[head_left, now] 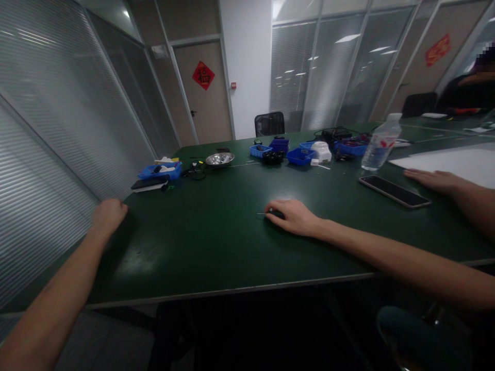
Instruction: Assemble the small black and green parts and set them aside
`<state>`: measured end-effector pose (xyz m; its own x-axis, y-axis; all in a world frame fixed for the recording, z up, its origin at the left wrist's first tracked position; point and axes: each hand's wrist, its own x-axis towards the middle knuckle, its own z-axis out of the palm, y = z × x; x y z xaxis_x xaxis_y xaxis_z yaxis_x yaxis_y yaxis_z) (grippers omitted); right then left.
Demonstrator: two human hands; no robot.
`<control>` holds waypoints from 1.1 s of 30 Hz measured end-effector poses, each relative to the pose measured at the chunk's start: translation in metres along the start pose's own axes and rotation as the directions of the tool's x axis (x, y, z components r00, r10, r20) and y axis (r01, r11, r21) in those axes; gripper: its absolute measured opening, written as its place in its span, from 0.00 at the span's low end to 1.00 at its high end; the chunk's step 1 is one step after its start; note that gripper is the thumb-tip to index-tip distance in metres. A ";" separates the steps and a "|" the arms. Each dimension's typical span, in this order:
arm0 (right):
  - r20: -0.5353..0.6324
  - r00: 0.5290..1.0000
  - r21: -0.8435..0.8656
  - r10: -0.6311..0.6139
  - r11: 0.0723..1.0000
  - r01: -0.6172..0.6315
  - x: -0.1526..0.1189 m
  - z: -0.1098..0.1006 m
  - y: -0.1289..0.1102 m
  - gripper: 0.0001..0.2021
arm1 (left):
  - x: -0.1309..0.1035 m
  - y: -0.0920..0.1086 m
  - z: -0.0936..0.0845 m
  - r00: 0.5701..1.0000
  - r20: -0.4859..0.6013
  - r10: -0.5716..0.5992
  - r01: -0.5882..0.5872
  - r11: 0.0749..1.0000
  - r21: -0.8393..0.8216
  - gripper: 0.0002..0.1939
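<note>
My left hand [110, 215] is closed in a fist over the left side of the green table [185, 247]. Its fingers curl out of sight, so I cannot tell whether anything is inside. On the table's middle rests my right hand [296, 216], its thumb and fingers closed round a small dark thing [276, 213]. A thin, pale, wire-like tip [260, 214] sticks out to the left of those fingertips. What kind of thing this is I cannot make out.
Farther back lie a metal bowl [220, 160], a blue tray [160, 171], a dark notebook [150, 184] and blue bins [300, 156]. At right are a water bottle [382, 144], a phone [394, 190], white paper [452, 162] and another person's flat hand [436, 181].
</note>
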<state>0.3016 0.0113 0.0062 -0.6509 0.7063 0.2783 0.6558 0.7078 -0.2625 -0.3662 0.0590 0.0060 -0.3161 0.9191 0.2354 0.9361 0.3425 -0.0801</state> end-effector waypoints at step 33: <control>0.004 1.000 -0.008 0.005 1.000 -0.005 0.000 0.000 0.001 0.13 | -0.003 0.002 -0.008 0.993 0.042 -0.109 0.108 0.994 0.025 0.28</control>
<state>0.3021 0.0120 0.0063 -0.6492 0.7099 0.2730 0.6621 0.7041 -0.2566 -0.3620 0.0551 0.0133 -0.4228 0.8834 0.2021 0.8922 0.4449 -0.0779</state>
